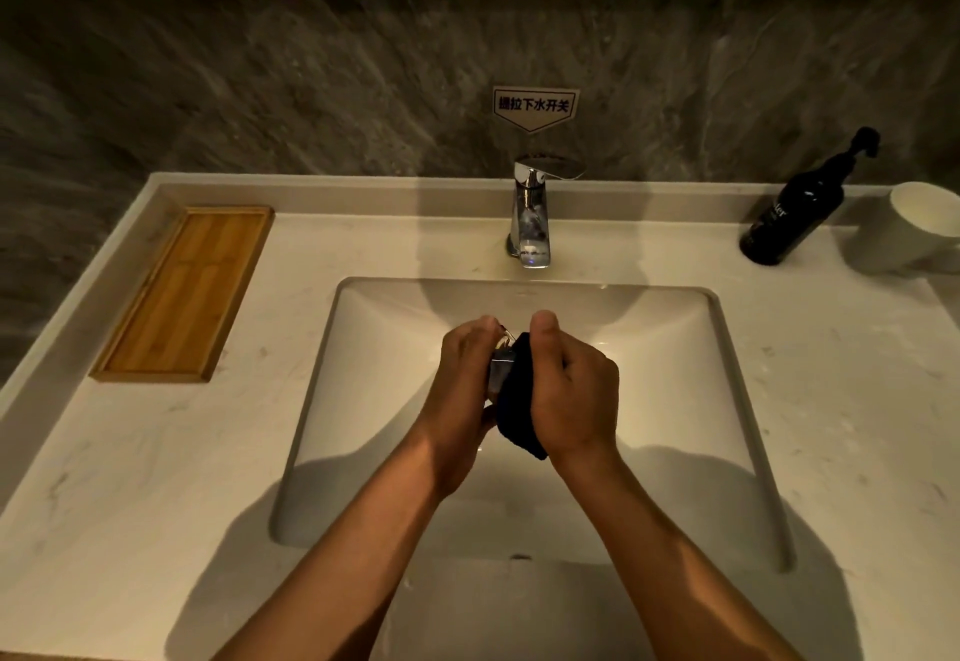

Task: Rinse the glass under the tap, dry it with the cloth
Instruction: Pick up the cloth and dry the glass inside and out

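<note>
Over the middle of the white sink point(727, 400), my left hand point(460, 385) grips a small clear glass point(501, 369), mostly hidden between my two hands. My right hand point(571, 395) is closed on a dark cloth point(519, 411) pressed against the glass's right side, thumb up at the rim. The cloth's loose end hangs down below my right wrist. The chrome tap point(532, 224) stands behind the basin; no water runs from its spout.
A bamboo tray point(182, 297) lies on the counter at the left. A black pump bottle point(795, 213) and a white mug point(914, 229) stand at the back right. A marble wall with a small sign point(535, 107) rises behind the tap.
</note>
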